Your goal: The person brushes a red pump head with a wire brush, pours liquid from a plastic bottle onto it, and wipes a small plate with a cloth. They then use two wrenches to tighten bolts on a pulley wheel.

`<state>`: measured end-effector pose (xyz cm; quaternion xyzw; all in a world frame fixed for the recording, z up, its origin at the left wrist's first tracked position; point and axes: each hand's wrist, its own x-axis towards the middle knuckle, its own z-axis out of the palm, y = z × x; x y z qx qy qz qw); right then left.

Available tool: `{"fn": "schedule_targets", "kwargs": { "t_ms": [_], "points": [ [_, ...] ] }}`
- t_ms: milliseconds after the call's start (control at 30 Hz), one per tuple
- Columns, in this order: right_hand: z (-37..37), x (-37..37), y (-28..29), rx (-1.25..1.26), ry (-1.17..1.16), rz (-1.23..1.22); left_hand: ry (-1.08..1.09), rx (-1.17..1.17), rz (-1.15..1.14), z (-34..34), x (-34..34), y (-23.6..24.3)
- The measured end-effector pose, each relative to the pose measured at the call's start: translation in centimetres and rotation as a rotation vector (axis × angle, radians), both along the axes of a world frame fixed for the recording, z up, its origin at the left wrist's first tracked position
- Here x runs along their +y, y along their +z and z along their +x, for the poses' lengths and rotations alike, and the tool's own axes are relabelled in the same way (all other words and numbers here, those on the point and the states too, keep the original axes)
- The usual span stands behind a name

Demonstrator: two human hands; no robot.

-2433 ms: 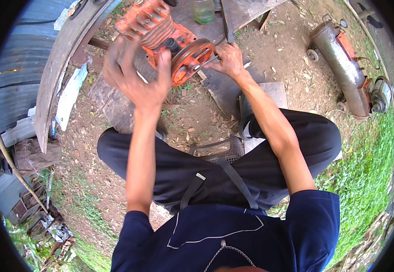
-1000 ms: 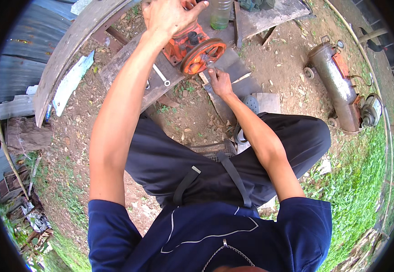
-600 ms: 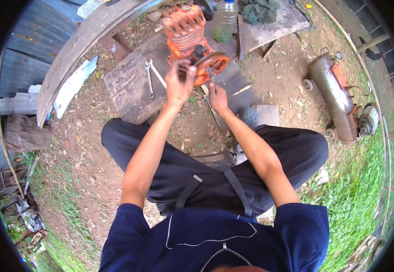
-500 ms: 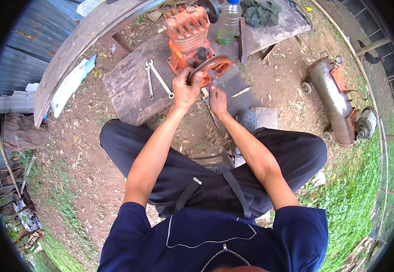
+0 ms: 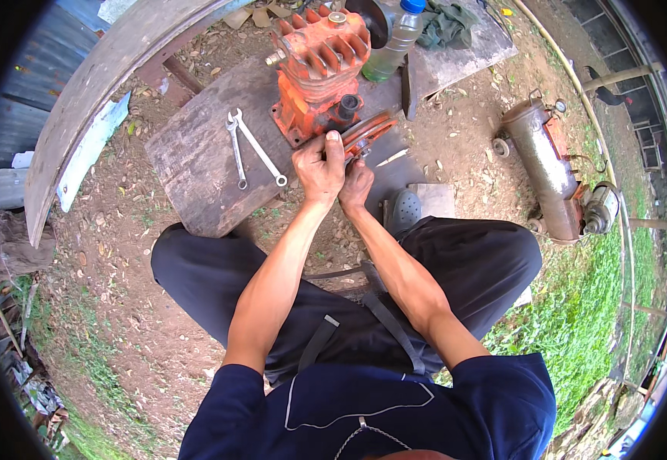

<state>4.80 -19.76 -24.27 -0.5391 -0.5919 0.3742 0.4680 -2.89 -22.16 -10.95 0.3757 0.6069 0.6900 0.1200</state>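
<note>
An orange finned compressor pump stands upright on a worn wooden board. On its near side is an orange pulley wheel, seen at a slant. My left hand is closed round the pulley's left rim, thumb on top. Close beside it, my right hand is closed just below the pulley's hub; whatever its fingers hold is hidden. A short wrench and a longer combination wrench lie on the board left of the pump, their upper ends close together.
Behind the pump stand a bottle of greenish liquid with a blue cap and a dark cloth. A rusty air tank rests on the ground at right. The wooden board reaches close to my left knee; a grey clog shows near my right hand.
The pulley now appears more edge-on. My hands have come closer together, the right one lower beneath the hub. The whole view has shifted slightly.
</note>
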Motion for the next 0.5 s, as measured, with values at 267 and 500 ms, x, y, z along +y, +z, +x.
{"fn": "schedule_targets", "kwargs": {
  "t_ms": [267, 500],
  "points": [
    [-1.5, -1.2, 1.3, 0.034, -0.073, -0.049, 0.015, 0.019, 0.037, 0.1, 0.0, 0.3],
    [-2.3, -2.6, 1.4, 0.130, -0.033, -0.148, 0.063, 0.153, 0.035, -0.9, 0.3, -0.5]
  ]
}}
